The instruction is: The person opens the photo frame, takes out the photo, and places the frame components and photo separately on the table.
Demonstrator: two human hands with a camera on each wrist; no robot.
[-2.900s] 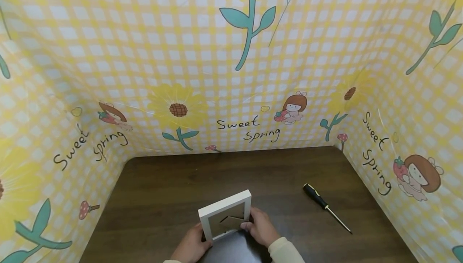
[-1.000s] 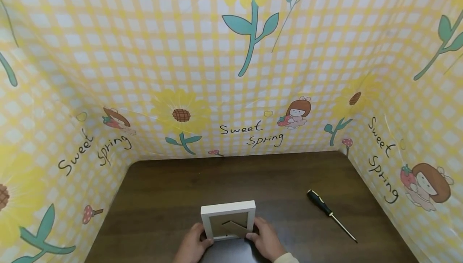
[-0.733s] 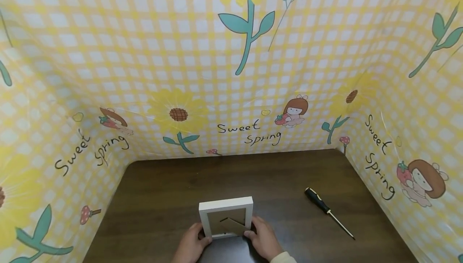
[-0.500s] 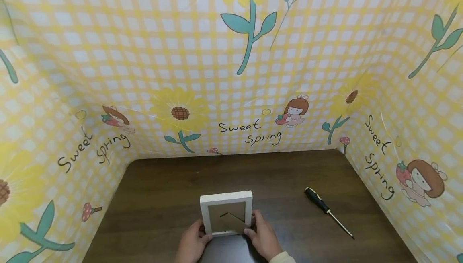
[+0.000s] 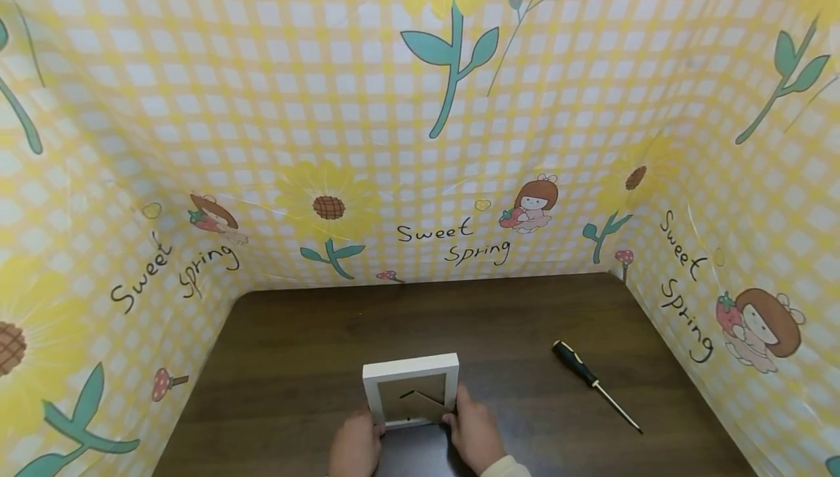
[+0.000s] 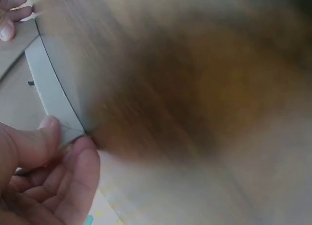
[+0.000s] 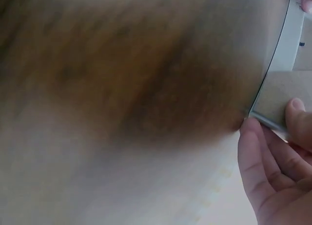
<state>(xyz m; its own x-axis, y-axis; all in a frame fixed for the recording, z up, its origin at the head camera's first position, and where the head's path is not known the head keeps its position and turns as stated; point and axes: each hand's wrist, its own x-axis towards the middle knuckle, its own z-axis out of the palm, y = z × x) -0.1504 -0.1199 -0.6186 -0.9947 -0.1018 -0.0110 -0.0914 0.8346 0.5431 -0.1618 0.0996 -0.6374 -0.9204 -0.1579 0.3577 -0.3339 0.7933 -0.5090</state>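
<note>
A rectangular white picture frame [image 5: 410, 368] is held upright, leaning slightly, over the middle of the dark brown wood-grain tabletop [image 5: 295, 360], well apart from the far edge; whether its lower edge touches is unclear. Within its border sits a flat grey-brown backing board [image 5: 394, 389], its angled support leg [image 5: 428, 407] slanting towards the lower right corner. The left hand [image 5: 356, 448] has a narrow grip, pinching the lower left corner between thumb and fingers. The right hand [image 5: 477, 437] pinches the lower right corner, thumb on the leg. Near the tabletop's right edge lies a black-handled, metal-shafted screwdriver [image 5: 593, 381], tip pointing towards the near right corner.
</note>
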